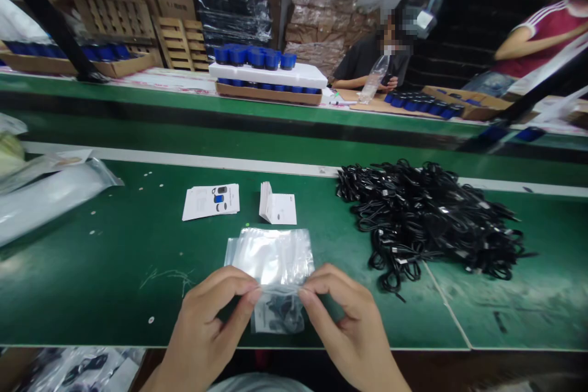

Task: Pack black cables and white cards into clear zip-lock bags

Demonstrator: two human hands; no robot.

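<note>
A clear plastic bag (271, 257) lies between the two hands, its long side pointing away from the person, with a black cable (280, 312) and a paper (260, 321) inside. The left hand (211, 324) and right hand (344, 324) are equally near, pinching the bag from each side with their fingertips almost touching. Beyond it is open room on the green table (114, 294), then a white card (210, 202), a folded card (278, 205), and a heap of black cables (427, 220) to the right.

Bench (114, 294): dark green, flecked with pale marks
Cable pile (427, 226): black, silver-grey tips
Leaflet (210, 202): white, blue and black print
Plastic bag (271, 256): clear, silvery sheen
Far cylinders (252, 57): bright blue
Co-worker's shirt (546, 33): maroon, white shoulder stripes
</note>
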